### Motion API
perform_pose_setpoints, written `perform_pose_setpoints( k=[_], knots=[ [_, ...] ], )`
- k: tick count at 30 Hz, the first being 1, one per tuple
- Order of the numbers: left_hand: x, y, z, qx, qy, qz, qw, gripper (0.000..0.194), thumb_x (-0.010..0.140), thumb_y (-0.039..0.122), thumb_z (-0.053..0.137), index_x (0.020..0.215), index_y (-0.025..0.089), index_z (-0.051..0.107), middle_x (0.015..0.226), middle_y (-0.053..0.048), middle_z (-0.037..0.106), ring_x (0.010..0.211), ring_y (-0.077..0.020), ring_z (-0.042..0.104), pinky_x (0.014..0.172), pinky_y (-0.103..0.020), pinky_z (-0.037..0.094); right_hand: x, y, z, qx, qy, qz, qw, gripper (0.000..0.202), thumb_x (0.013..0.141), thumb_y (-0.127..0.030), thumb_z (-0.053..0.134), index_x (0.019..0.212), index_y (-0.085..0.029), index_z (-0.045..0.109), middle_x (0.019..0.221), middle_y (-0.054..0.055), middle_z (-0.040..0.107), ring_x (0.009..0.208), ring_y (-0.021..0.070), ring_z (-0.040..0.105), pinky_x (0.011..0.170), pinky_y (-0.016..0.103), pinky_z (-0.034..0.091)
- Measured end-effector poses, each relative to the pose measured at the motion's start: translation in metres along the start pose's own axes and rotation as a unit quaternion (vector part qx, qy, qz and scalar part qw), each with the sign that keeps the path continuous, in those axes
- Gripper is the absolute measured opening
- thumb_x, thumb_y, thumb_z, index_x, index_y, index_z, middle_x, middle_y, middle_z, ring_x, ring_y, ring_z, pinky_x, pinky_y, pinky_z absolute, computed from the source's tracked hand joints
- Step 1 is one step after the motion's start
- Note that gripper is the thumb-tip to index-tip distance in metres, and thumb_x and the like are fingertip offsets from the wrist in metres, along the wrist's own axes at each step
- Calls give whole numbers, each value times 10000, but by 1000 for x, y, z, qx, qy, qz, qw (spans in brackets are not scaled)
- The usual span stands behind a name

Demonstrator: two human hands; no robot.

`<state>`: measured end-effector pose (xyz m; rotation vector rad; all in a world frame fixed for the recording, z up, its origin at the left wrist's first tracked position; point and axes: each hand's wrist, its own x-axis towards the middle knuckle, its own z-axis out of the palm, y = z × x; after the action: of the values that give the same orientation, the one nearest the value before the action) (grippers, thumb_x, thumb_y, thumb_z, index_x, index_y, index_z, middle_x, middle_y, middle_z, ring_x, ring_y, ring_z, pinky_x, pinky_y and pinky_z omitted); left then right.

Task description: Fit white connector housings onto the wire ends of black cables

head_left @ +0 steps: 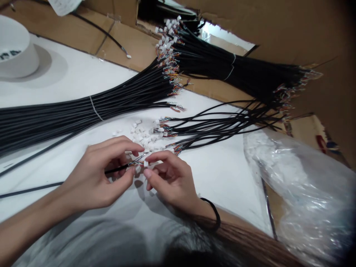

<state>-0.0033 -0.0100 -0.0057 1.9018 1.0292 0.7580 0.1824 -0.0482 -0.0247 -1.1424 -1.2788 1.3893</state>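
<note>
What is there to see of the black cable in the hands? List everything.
The black cable is thin and round, with a smooth dark jacket. It lies on the white table, running in from the left edge to the hands. The left hand pinches its end, where short coloured wires fan out bare. The right hand holds a small white connector at those wire tips.

A white bowl (15, 48) sits at the upper left of the frame on the white table (222, 174). A tied bundle of black cables (83, 107) runs across the left, a second tied bundle (230, 68) lies on cardboard (133, 44) at the upper right. A clear plastic bag (303, 185) fills the lower right.
</note>
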Motion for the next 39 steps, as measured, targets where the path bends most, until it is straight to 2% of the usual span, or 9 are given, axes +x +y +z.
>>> perform_pose_setpoints(
  k=[4,6,9,13,18,26,31,36,39],
  knots=[
    [2,3,-1,16,-8,-12,1000,252,798,144,596,1044,191,632,917,-37,663,599,-83,578,502,-171,485,2,5,-1,-20,11,-50,999,94,866,-196,644,959,-186,629,1173,93,548,581,57,617,488,194,549],
    [2,4,-2,21,-11,-8,1000,244,802,120,577,1029,194,624,947,-40,646,632,-88,597,511,-169,487,3,6,0,3,7,-46,999,79,879,-204,630,955,-184,621,1202,98,536,563,48,619,488,192,550],
    [2,5,-3,21,-5,9,1000,250,812,85,550,1017,213,616,992,-36,610,722,-104,631,527,-165,485,5,5,3,34,8,-23,999,99,883,-235,624,961,-177,607,973,57,606,533,63,615,480,187,529],
    [0,3,-5,19,-7,18,1000,268,823,77,560,1029,239,613,1038,-25,579,697,-88,618,538,-169,498,6,1,4,45,5,18,999,127,870,-260,628,946,-168,586,738,-10,581,490,74,591,457,180,508],
    [0,2,-6,-40,-33,15,999,293,838,77,564,1066,256,609,1079,-29,545,638,-73,610,502,-171,511,8,0,3,84,-1,45,995,137,859,-276,640,893,-176,553,675,-42,573,456,53,550,432,152,472],
    [1,1,-6,-92,-78,11,993,232,881,89,515,1008,245,630,1104,-37,543,591,-60,585,455,-165,515,15,-8,-5,149,-54,135,978,326,793,-437,717,878,-169,552,588,-34,643,392,67,547,385,153,428],
    [-3,3,-3,-17,-61,36,997,210,848,97,541,935,239,669,1114,-36,547,608,-60,584,428,-148,459,18,-11,-7,164,-70,161,971,295,789,-389,737,868,-158,572,569,-36,656,375,59,544,379,140,419],
    [-2,5,-1,56,-60,107,991,218,775,112,667,942,251,681,1186,-20,516,454,30,462,415,-152,440,17,-10,-6,175,-77,152,970,284,784,-370,747,859,-158,573,555,-47,651,366,57,541,369,134,425],
    [0,3,0,78,-45,125,988,134,791,156,697,871,263,709,1166,-11,554,515,0,532,454,-162,467,17,-10,-6,175,-75,153,970,285,776,-366,753,844,-159,570,549,-51,644,361,53,535,363,130,423]
  ],
)
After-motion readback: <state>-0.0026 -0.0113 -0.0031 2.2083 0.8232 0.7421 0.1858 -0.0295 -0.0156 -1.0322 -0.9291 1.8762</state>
